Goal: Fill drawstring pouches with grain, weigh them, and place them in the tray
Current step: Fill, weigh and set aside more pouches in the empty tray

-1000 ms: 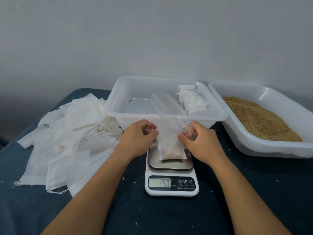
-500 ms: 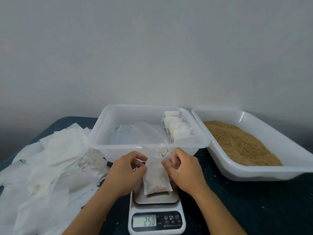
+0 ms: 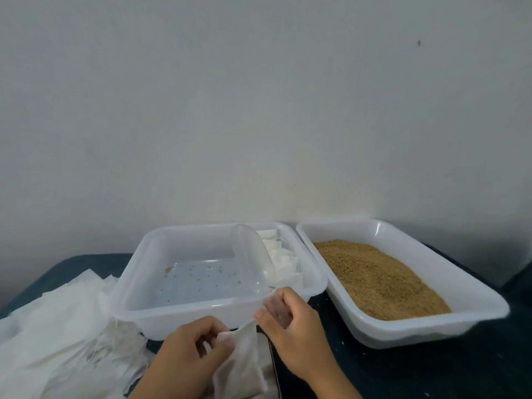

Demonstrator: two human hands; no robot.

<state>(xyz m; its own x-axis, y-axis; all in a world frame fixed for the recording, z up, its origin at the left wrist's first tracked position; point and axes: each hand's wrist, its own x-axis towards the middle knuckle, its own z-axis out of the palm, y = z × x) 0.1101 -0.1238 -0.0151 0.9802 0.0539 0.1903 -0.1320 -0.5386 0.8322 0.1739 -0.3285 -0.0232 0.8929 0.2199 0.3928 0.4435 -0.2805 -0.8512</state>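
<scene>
We find the pouch point(image 3: 240, 361) nearest us, just in front of the clear tray point(image 3: 201, 308), its long axis running toward that tray with the mouth at the far end. The left hand point(image 3: 187, 355) pinches the mouth's left corner. The right hand point(image 3: 290, 323) pinches the right corner while also curling round the handle of a clear scoop point(image 3: 253, 254), whose bowl rises over the tray. A dark edge below the pouch may be the scale; we cannot confirm it. We judge the step to be closing the mouth: pull both sides evenly and keep the mouth uppermost, so nothing spills. Inside the tray, filled pouches point(image 3: 280, 257) sit at its right. Right of the tray, the grain bin point(image 3: 486, 308) holds grain point(image 3: 377, 277); left of it lie empty pouches point(image 3: 63, 318).
</scene>
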